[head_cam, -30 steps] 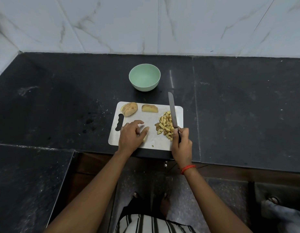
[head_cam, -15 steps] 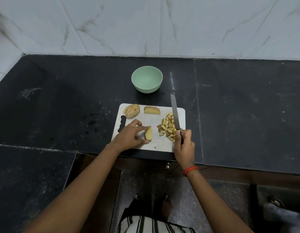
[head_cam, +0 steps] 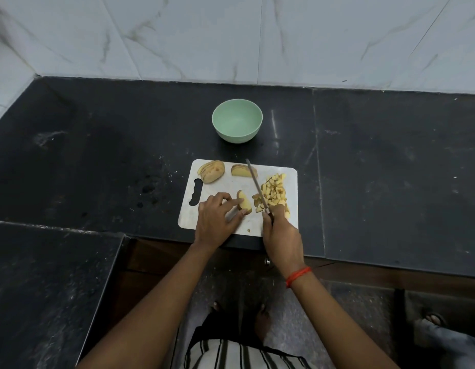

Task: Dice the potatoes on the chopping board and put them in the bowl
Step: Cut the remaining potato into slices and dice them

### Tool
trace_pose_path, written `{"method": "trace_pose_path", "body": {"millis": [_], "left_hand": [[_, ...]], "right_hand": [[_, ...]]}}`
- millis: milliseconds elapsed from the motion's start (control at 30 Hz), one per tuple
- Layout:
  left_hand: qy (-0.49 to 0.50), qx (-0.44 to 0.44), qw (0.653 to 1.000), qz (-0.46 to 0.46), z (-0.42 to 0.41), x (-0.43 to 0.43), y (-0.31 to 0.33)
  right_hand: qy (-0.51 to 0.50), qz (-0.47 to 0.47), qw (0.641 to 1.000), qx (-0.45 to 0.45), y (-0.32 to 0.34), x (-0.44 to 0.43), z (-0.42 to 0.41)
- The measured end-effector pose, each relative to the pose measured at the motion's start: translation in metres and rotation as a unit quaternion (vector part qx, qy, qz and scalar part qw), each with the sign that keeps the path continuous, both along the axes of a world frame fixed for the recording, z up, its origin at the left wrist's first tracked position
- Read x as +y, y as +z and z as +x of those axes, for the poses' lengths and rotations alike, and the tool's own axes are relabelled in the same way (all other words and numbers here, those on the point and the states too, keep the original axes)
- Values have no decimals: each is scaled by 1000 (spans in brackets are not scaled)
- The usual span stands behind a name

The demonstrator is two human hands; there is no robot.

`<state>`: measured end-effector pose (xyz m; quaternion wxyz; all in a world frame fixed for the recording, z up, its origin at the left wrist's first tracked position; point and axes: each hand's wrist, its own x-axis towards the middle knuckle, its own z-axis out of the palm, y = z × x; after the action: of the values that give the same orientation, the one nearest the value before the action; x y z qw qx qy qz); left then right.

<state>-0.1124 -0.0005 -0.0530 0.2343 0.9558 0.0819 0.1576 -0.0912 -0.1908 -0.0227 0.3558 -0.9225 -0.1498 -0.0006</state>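
**Steadying a potato wedge beside the knife on the chopping board**

Seen from above, a person's left hand [head_cam: 215, 217] pinches a potato wedge [head_cam: 244, 201] between thumb and fingertips near the middle of a white chopping board [head_cam: 231, 186]. The right hand [head_cam: 281, 235] is wrapped around the handle of a knife [head_cam: 256, 183]. Its blade points away and slants left, between the wedge and a pile of diced potato [head_cam: 273, 193] on the board's right side. Along the far edge lie a sliced potato half [head_cam: 211, 171] and a smaller piece [head_cam: 240, 171]. A pale green bowl [head_cam: 236, 135] stands on the dark bench [head_cam: 98, 155] just beyond the board. A red thread [head_cam: 298, 276] circles the right wrist.
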Motion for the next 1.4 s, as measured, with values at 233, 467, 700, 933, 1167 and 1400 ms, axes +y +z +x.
{"method": "trace_pose_path", "body": {"millis": [233, 467, 700, 933, 1167, 1400], "left_hand": [[-12, -12, 999, 29, -2, -1, -1], [-23, -25, 998, 59, 0, -1, -2], [-36, -20, 999, 28, 0, 0, -2], [-20, -20, 1000, 14, 0, 0, -4], [-10, -7, 1000, 1, 0, 0, -2], [-17, 6, 999, -30, 3, 3, -5]], "right_hand": [[38, -63, 997, 19, -2, 31, -6], [48, -104, 993, 21, 0, 37, 2], [62, -181, 981, 23, 5, 42, 4], [67, -208, 976, 23, 10, 48, -2], [72, -247, 966, 4, 6, 26, -26], [65, -231, 967, 87, 0, -36, -84]]}}
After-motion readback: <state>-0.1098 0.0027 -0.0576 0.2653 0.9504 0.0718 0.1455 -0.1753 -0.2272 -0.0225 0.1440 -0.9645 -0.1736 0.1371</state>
